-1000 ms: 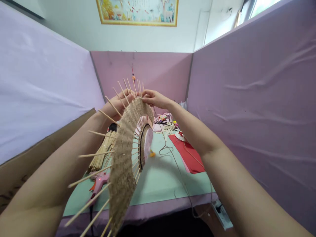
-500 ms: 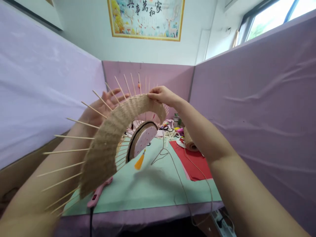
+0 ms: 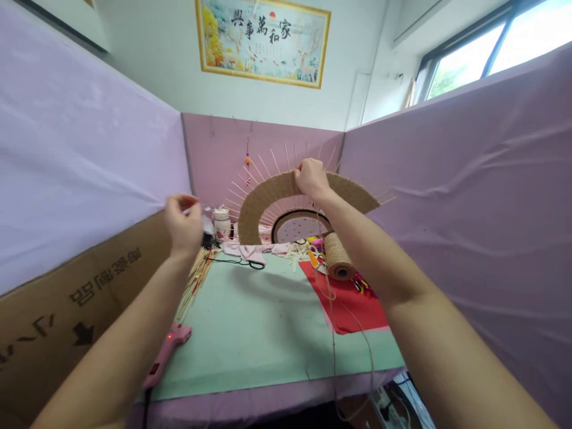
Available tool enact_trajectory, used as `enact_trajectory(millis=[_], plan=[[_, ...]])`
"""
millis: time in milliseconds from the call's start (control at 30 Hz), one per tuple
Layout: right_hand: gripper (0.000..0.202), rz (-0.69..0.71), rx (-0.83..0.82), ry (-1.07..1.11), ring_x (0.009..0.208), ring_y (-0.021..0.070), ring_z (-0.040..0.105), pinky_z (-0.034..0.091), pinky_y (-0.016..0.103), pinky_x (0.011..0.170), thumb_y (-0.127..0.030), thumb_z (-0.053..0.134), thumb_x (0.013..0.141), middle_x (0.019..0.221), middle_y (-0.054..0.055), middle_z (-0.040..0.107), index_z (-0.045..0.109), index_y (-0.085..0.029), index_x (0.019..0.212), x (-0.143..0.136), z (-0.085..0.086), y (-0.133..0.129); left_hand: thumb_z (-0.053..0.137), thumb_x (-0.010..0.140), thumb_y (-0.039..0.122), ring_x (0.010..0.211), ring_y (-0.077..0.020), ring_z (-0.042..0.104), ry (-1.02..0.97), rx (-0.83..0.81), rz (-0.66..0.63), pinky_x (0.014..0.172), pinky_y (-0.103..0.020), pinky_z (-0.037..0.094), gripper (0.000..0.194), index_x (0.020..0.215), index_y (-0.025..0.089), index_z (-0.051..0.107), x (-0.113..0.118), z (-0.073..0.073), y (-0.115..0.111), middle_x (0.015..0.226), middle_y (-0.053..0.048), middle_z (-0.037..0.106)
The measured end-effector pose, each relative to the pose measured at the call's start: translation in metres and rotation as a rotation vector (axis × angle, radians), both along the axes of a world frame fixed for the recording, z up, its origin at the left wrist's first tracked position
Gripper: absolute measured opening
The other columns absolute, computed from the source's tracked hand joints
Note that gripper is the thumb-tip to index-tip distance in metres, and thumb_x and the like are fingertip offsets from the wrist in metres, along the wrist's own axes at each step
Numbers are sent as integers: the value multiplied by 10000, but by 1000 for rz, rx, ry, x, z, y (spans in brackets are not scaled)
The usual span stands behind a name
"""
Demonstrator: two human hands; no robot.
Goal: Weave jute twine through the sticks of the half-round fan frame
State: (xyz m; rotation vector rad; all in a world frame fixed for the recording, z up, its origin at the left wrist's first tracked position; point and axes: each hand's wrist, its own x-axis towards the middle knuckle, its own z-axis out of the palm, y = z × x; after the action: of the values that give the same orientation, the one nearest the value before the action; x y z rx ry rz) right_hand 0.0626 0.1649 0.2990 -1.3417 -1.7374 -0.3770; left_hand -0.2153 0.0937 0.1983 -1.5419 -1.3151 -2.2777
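Observation:
A fan-shaped weaving [image 3: 263, 195], a tan twine band on thin wooden sticks, is held up above the far end of the table. My right hand [image 3: 311, 177] is closed on its upper edge, covering part of the band. At its inner side sits a pale pink half-round centre [image 3: 298, 228] with a dark rim. Loose twine [image 3: 331, 322] hangs from near my right hand past the table's front edge. My left hand [image 3: 184, 225] is off to the left, apart from the weaving, fingers curled in a pinch; whatever lies between them, if anything, cannot be made out.
A pink glue gun [image 3: 164, 354] with a lit red light lies front left, beside loose sticks [image 3: 196, 277]. A twine spool [image 3: 337, 257] stands on red sheets [image 3: 353, 313] at right. Black-handled scissors [image 3: 256, 265] lie farther back. Pink partitions and a cardboard box [image 3: 89, 298] flank the table.
The weaving has moved right and away, turning flatter to my view, still in my right hand. My left hand has left its spread position behind the sticks and is now curled at the left.

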Motion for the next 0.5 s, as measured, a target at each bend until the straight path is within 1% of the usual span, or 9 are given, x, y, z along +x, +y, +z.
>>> enact_trajectory(millis=[33,133,200,233,267,333,433,500], plan=[[269,-19,1,20,951,288,622,435,399,866,-134,464,837,963,220,687,708,-56,920,-4,-7,-3,543,781,132,853,-131,568,84,28,5,783,-281,481,163,933,187,530,20,0,-3,904,-13,604],[294,-54,-25,107,943,287,634,434,382,851,-154,439,854,958,225,696,711,-66,922,-18,-33,-13,511,799,108,916,-155,605,411,86,-75,848,-308,498,254,1040,169,565,78,4,-5,990,-51,641],[306,-58,-53,174,921,281,646,438,367,829,-177,430,868,944,221,704,715,-79,918,-26,-53,-19,477,801,76,1052,-177,593,596,85,-119,965,-344,469,368,1153,163,545,104,6,3,1147,-87,632],[311,-56,-61,206,910,277,651,440,361,818,-192,426,876,941,217,708,715,-87,921,-29,-64,-22,448,807,59,1137,-188,568,654,65,-138,1018,-360,440,419,1208,152,522,112,5,9,1238,-110,604],[315,-52,-65,236,899,275,655,441,356,809,-206,424,882,937,210,713,716,-94,926,-33,-75,-24,425,812,50,1195,-196,544,681,24,-155,1042,-369,424,461,1259,139,494,117,4,16,1301,-129,575],[316,-43,-73,293,881,272,662,440,349,797,-229,427,890,924,194,720,715,-108,937,-38,-95,-29,408,834,63,1227,-211,535,679,-108,-180,1044,-385,423,527,1356,131,423,120,-2,29,1353,-147,550],[301,-37,-95,370,853,266,667,437,336,781,-246,443,891,904,175,727,712,-121,941,-43,-125,-35,392,886,122,1133,-212,605,696,-287,-242,980,-369,462,540,1425,142,364,118,-15,40,1280,-138,615],[289,-41,-113,408,844,260,666,434,329,771,-253,450,895,904,167,728,706,-128,944,-43,-144,-39,388,908,154,1052,-202,641,743,-341,-302,935,-338,479,498,1405,135,410,118,-24,44,1188,-131,666]])
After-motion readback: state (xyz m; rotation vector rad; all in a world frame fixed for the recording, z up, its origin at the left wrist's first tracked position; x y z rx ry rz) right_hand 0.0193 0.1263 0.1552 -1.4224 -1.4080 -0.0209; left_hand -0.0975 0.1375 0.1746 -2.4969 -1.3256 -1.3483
